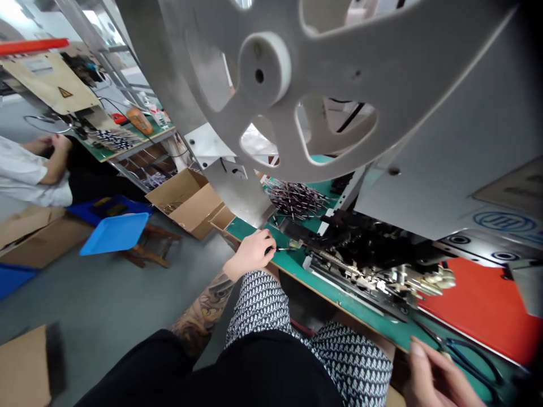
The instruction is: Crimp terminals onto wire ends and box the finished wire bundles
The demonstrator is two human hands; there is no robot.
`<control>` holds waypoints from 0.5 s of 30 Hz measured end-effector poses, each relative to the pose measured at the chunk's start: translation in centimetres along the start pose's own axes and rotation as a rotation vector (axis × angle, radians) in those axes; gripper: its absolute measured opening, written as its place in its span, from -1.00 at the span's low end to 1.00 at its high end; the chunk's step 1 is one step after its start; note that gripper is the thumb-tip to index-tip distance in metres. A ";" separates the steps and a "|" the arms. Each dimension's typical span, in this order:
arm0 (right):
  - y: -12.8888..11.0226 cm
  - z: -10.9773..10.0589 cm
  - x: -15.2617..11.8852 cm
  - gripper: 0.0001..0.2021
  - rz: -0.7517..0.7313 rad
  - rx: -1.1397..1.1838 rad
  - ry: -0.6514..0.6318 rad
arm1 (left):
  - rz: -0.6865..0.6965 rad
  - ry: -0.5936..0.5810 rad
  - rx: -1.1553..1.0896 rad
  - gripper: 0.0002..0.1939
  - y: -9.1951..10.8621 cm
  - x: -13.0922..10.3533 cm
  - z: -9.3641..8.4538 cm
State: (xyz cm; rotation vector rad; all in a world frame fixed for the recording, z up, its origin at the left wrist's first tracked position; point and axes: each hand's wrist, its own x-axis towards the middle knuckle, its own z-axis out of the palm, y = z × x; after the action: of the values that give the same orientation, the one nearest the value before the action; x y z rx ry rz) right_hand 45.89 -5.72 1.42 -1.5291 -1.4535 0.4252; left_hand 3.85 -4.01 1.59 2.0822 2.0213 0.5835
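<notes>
One thin wire (283, 248) is pinched in the closed left hand (252, 254), tip just short of the machine (365, 263) to its right; a wobble could misfeed it, while the right hand (436, 376) lies loosely open, holding nothing, beside scissors (470, 355).

hands 2 (253, 253) | reel 1 (297, 85) | scissors 1 (470, 356) | blue trays 2 (114, 233) | cardboard boxes 4 (189, 200)
</notes>
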 end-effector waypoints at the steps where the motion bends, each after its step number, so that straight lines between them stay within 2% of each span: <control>1: 0.2 1.0 -0.2 -0.80 -0.029 0.003 0.005 | 0.000 0.004 -0.009 -0.87 0.2 -0.2 -0.3; 3: 0.2 2.9 -0.6 -0.82 -0.085 0.056 -0.062 | -0.003 -0.002 -0.091 -0.91 0.8 -0.9 -0.8; 5: -0.4 4.5 -1.2 -0.80 -0.055 0.165 -0.233 | -0.039 -0.064 -0.326 -0.94 2.1 -1.7 -1.0; 7: -1.7 5.9 -1.9 -0.77 0.103 0.292 -0.438 | -0.136 -0.170 -0.665 -0.97 4.4 -2.4 -0.6; 9: -3.3 6.7 -2.2 -0.75 0.274 0.425 -0.575 | -0.264 -0.288 -0.962 -0.90 7.3 -2.8 0.4; 11: -4.9 6.9 -2.1 -0.75 0.387 0.542 -0.588 | -0.362 -0.391 -1.165 -0.83 10.3 -2.9 1.6; 13: -6.2 6.6 -1.5 -0.78 0.438 0.619 -0.509 | -0.416 -0.457 -1.273 -0.78 12.8 -2.7 2.7; 15: -7.2 6.1 -0.8 -0.83 0.453 0.649 -0.425 | -0.440 -0.475 -1.312 -0.74 14.4 -2.3 3.5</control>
State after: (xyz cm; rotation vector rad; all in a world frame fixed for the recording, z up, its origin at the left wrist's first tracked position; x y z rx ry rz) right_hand 36.78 -5.17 3.91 -1.2504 -1.0848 1.4139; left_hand 18.43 -6.66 3.78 0.8390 1.1469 0.8626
